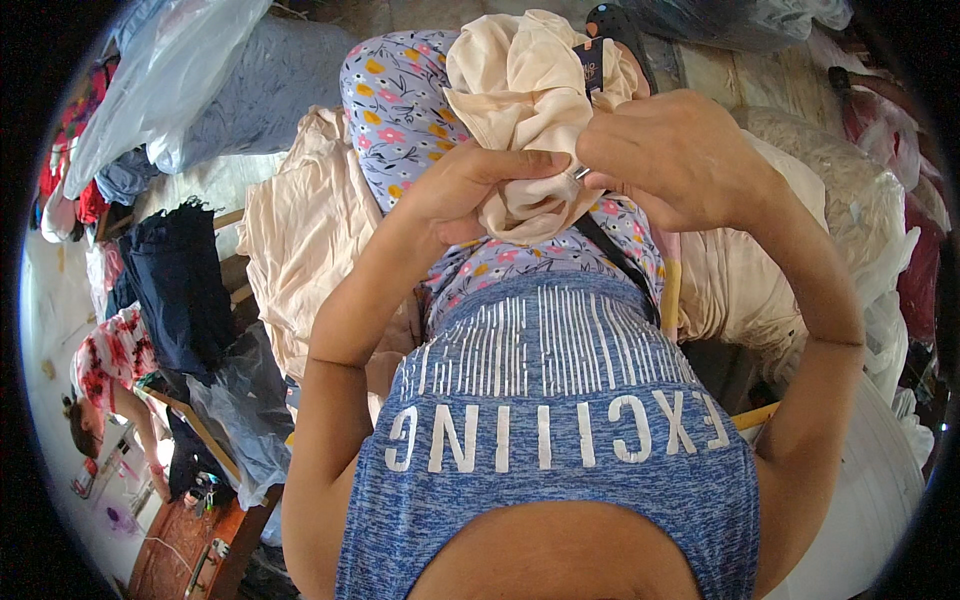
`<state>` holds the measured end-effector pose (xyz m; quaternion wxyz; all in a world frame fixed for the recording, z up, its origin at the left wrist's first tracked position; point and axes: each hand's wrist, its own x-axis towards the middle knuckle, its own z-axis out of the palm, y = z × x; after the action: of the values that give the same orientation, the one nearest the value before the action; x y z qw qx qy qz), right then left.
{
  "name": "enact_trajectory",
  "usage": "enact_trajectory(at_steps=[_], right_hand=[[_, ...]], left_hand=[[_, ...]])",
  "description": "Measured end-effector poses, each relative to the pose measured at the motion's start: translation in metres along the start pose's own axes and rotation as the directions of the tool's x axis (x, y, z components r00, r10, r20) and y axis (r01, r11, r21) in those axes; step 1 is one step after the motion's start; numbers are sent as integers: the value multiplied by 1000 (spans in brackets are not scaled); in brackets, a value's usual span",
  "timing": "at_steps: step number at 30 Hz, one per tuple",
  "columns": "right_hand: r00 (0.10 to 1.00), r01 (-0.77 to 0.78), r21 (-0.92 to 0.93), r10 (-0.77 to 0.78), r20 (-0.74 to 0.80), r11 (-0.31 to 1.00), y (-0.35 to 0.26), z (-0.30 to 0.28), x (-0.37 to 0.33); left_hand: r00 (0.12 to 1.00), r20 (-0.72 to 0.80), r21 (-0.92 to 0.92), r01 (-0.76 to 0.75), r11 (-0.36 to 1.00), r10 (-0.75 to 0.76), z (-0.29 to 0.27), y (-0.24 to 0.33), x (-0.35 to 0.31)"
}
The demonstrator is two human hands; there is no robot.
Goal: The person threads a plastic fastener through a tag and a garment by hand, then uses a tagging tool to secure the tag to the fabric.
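A bunched cream cloth garment (530, 90) lies over my lap, with a dark hang tag (594, 68) on its upper right part. My left hand (470, 185) grips a fold of the garment, its thumb pressed flat on top and its fingers partly hidden beneath. Close by on the right, my right hand (665, 160) is closed, fingertips pinched together against the cloth. Between those fingertips shows the short shiny end of a small metal tool (581, 173); the rest of it is hidden in the hand, so I cannot tell its kind.
Cream garments are piled at my left (300, 220) and at my right (735, 275). Clear plastic wrapping (870, 170) covers goods on the right. Dark cloth (175, 285) hangs at the left. Farther left, another person (115, 365) is beside a reddish-brown table (175, 540).
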<state>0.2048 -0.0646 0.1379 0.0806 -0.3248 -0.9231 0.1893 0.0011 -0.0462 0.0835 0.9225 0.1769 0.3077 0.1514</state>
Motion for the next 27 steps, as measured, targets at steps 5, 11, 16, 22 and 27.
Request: enact_trajectory(at_steps=[5,11,16,22,27], right_hand=[[999,44,-2,-44,-17,999,-1,0,2],[997,74,61,-74,-2,995,-2,1,4],[998,40,36,-41,41,999,-4,0,6],[996,-34,82,27,88,996,-3,1,6],[998,46,36,-47,38,998,-7,-2,9]], left_hand=[[1000,7,31,6,999,-6,-5,0,1],[999,33,45,-9,999,8,-3,1,0],[999,12,71,-42,997,41,1,1,-2],[1000,4,93,-24,995,24,6,3,-5],[999,33,76,-29,997,27,2,3,-7]])
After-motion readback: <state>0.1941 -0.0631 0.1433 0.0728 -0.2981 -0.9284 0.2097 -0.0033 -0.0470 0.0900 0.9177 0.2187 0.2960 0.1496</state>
